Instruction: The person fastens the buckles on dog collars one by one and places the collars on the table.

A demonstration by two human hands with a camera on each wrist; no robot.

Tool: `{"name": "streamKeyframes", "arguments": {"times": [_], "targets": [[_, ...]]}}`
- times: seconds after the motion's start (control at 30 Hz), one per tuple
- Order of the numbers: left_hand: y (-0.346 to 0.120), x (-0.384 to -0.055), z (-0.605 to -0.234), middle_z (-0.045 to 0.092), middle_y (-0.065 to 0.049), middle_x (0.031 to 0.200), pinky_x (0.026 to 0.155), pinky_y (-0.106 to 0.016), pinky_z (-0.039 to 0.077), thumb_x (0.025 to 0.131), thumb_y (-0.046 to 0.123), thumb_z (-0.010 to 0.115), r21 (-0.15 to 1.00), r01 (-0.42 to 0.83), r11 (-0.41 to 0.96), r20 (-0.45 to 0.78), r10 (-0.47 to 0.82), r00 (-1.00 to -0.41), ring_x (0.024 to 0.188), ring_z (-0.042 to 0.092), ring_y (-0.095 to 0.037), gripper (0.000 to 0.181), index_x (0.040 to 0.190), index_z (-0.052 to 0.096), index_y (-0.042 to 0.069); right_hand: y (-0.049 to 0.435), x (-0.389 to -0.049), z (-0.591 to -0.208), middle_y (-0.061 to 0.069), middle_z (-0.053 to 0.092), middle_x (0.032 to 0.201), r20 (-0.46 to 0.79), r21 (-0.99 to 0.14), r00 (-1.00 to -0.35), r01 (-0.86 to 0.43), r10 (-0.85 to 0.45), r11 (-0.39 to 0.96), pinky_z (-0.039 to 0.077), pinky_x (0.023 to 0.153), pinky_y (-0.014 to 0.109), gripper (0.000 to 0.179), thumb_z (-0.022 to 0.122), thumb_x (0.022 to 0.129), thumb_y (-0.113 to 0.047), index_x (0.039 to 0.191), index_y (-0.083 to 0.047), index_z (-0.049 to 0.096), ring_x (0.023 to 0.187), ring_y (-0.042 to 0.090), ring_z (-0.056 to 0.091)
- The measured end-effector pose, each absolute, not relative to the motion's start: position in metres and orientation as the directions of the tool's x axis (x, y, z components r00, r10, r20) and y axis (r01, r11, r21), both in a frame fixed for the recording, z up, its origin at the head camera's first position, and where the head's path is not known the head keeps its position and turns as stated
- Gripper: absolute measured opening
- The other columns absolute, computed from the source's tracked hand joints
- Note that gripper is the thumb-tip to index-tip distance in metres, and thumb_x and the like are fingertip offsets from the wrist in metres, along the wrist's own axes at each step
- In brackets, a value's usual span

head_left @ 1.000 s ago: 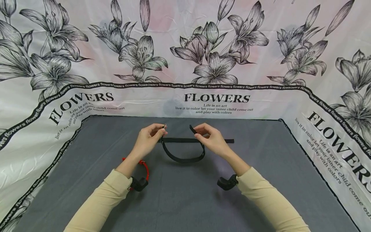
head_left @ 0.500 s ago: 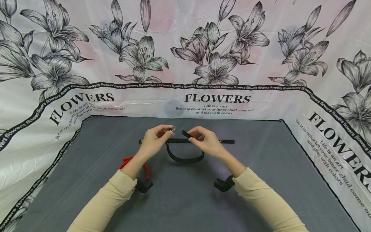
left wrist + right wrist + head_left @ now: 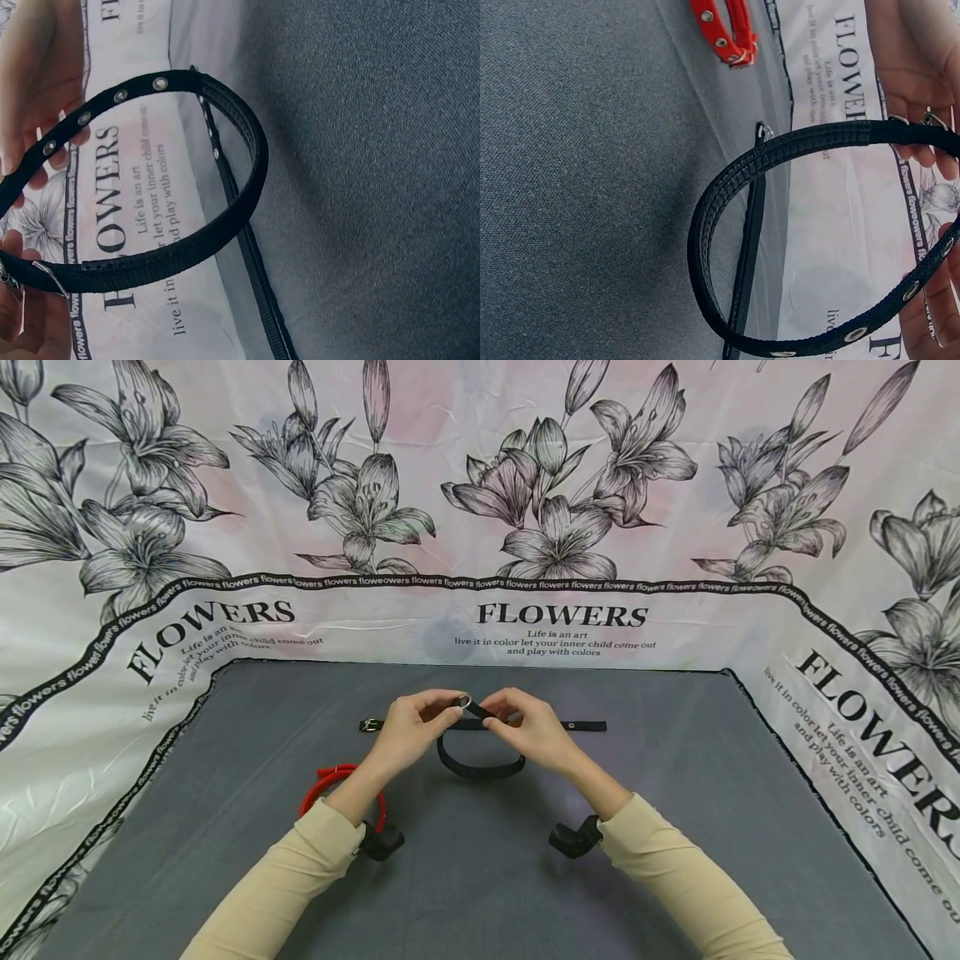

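A black collar (image 3: 480, 772) with metal eyelets hangs in a loop between my two hands, above the table. My left hand (image 3: 408, 727) pinches its buckle end, where the silver buckle (image 3: 462, 701) shows at the fingertips. With thumb and fingers, my right hand (image 3: 536, 722) pinches the eyelet end. The strap's tip meets the buckle; whether it passes through I cannot tell. In the left wrist view the collar (image 3: 259, 165) shows eyelets along its upper side and a metal ring (image 3: 51, 277) near the buckle. The right wrist view shows the collar's ribbed lining (image 3: 720, 187).
A second black collar (image 3: 585, 726) lies stretched flat on the grey cloth (image 3: 480, 877) behind the held one, its buckle at the left. A red collar (image 3: 318, 793), fastened in a loop, lies under my left wrist. A flower-printed curtain (image 3: 555, 635) stands behind.
My hands have come closer together, the left moving right and the right slightly left. The collar's loop has narrowed, and its tip has come to the buckle.
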State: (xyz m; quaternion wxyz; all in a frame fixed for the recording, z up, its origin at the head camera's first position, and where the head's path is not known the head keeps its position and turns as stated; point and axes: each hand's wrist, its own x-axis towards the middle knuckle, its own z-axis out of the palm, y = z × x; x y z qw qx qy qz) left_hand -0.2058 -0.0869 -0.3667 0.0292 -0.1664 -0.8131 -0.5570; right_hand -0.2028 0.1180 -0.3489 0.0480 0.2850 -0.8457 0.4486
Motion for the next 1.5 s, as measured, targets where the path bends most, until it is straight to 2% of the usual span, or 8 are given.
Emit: {"name": "streamKeyframes", "arguments": {"times": [0.27, 0.43, 0.67, 0.87, 1.1, 1.3, 1.5], "targets": [[-0.082, -0.207, -0.371, 0.068, -0.001, 0.1, 0.074, -0.03, 0.052, 0.087, 0.024, 0.065, 0.885, 0.31, 0.346, 0.241, 0.23, -0.943, 0.088, 0.065, -0.014, 0.031, 0.118, 0.062, 0.019, 0.12, -0.205, -0.353, 0.009, 0.061, 0.099, 0.343, -0.726, -0.834, -0.528, -0.433, 0.441, 0.051, 0.074, 0.038, 0.018, 0.063, 0.087, -0.006, 0.105, -0.004, 0.063, 0.085, 0.023, 0.059], [-0.08, -0.206, -0.371, 0.068, 0.0, 0.094, 0.072, -0.03, 0.052, 0.086, 0.022, 0.067, 0.879, 0.3, 0.37, 0.237, 0.206, -0.949, 0.086, 0.064, -0.014, 0.022, 0.107, 0.063, 0.016, 0.124, -0.22, -0.374, 0.008, 0.061, 0.101, 0.354, -0.72, -0.828, -0.538, -0.435, 0.439, 0.052, 0.073, 0.036, 0.02, 0.063, 0.087, -0.008, 0.106, -0.006, 0.063, 0.086, 0.021, 0.059], [-0.08, -0.206, -0.371, 0.066, 0.0, 0.097, 0.075, -0.03, 0.052, 0.084, 0.02, 0.068, 0.881, 0.284, 0.379, 0.218, 0.207, -0.954, 0.088, 0.064, -0.014, 0.02, 0.104, 0.064, 0.015, 0.126, -0.225, -0.382, 0.0, 0.062, 0.098, 0.367, -0.721, -0.819, -0.55, -0.442, 0.421, 0.051, 0.071, 0.033, 0.018, 0.065, 0.087, -0.018, 0.105, -0.015, 0.064, 0.083, 0.013, 0.058], [-0.08, -0.206, -0.372, 0.065, -0.001, 0.097, 0.074, -0.029, 0.052, 0.083, 0.021, 0.069, 0.879, 0.281, 0.385, 0.213, 0.212, -0.954, 0.086, 0.063, -0.014, 0.021, 0.103, 0.065, 0.015, 0.125, -0.223, -0.381, -0.003, 0.062, 0.096, 0.365, -0.709, -0.816, -0.555, -0.448, 0.435, 0.051, 0.069, 0.032, 0.017, 0.065, 0.087, -0.017, 0.104, -0.016, 0.063, 0.08, 0.008, 0.058], [-0.079, -0.206, -0.37, 0.064, 0.0, 0.096, 0.072, -0.029, 0.052, 0.083, 0.021, 0.07, 0.871, 0.299, 0.389, 0.233, 0.209, -0.95, 0.084, 0.061, -0.014, 0.021, 0.102, 0.064, 0.015, 0.123, -0.223, -0.381, 0.003, 0.064, 0.097, 0.36, -0.727, -0.828, -0.538, -0.43, 0.427, 0.051, 0.07, 0.036, 0.018, 0.065, 0.086, -0.014, 0.104, -0.011, 0.063, 0.082, 0.017, 0.06], [-0.078, -0.206, -0.369, 0.065, 0.0, 0.094, 0.069, -0.029, 0.052, 0.084, 0.023, 0.069, 0.869, 0.285, 0.404, 0.214, 0.213, -0.953, 0.082, 0.062, -0.013, 0.019, 0.101, 0.065, 0.015, 0.124, -0.224, -0.381, -0.002, 0.064, 0.094, 0.367, -0.726, -0.822, -0.546, -0.437, 0.418, 0.051, 0.07, 0.034, 0.014, 0.064, 0.087, -0.019, 0.101, -0.015, 0.063, 0.08, 0.011, 0.059], [-0.076, -0.206, -0.369, 0.065, -0.001, 0.093, 0.065, -0.029, 0.051, 0.087, 0.023, 0.065, 0.877, 0.297, 0.379, 0.232, 0.209, -0.95, 0.079, 0.063, -0.013, 0.016, 0.1, 0.065, 0.014, 0.123, -0.223, -0.381, -0.003, 0.064, 0.093, 0.37, -0.719, -0.821, -0.55, -0.435, 0.426, 0.051, 0.07, 0.035, 0.014, 0.065, 0.087, -0.017, 0.1, -0.015, 0.062, 0.079, 0.009, 0.059]]}}
